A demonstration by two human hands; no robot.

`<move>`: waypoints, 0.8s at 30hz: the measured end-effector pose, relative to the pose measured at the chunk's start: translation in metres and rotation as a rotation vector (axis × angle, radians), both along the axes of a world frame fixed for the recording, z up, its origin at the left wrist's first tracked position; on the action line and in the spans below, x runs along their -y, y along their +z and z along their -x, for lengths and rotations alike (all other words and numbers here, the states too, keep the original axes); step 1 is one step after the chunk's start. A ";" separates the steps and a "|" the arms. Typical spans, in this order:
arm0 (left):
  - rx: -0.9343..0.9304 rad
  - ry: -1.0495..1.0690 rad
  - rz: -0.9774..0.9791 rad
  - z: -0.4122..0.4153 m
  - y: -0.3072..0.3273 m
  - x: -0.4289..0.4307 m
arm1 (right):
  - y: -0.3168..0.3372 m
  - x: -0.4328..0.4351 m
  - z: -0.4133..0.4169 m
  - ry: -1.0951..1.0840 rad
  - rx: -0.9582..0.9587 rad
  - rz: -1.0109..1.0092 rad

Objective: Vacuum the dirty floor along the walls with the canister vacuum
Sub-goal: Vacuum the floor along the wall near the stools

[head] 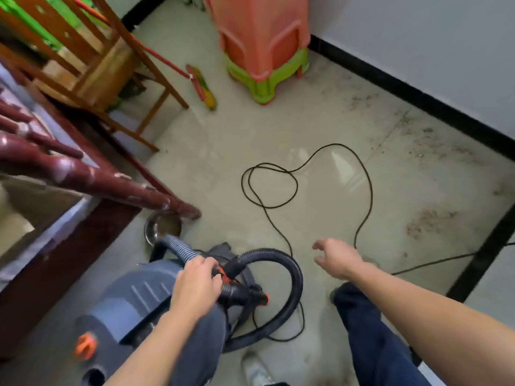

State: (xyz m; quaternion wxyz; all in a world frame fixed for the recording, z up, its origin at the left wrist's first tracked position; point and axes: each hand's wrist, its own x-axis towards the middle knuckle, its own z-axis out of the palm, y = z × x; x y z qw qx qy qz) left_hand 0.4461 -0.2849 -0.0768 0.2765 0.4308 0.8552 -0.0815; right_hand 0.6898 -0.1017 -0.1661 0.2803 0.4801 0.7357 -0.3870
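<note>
Plainly grey canister vacuum [139,296], black hose [298,280]

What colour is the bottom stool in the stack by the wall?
The bottom stool is lime green, under an orange stool; head view.

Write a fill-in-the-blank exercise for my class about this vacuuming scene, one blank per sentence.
1. The left hand grips the ribbed ____ of the canister vacuum.
2. The right hand is ____ and holds nothing.
3. The orange stool is stacked on a ____ stool.
4. The black power cord lies in loops on the ____.

Missing words: hose; open; green; floor.
</note>
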 end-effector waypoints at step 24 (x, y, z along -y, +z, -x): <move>-0.237 0.127 -0.306 0.094 -0.034 0.227 | -0.053 0.214 0.151 -0.030 0.025 0.073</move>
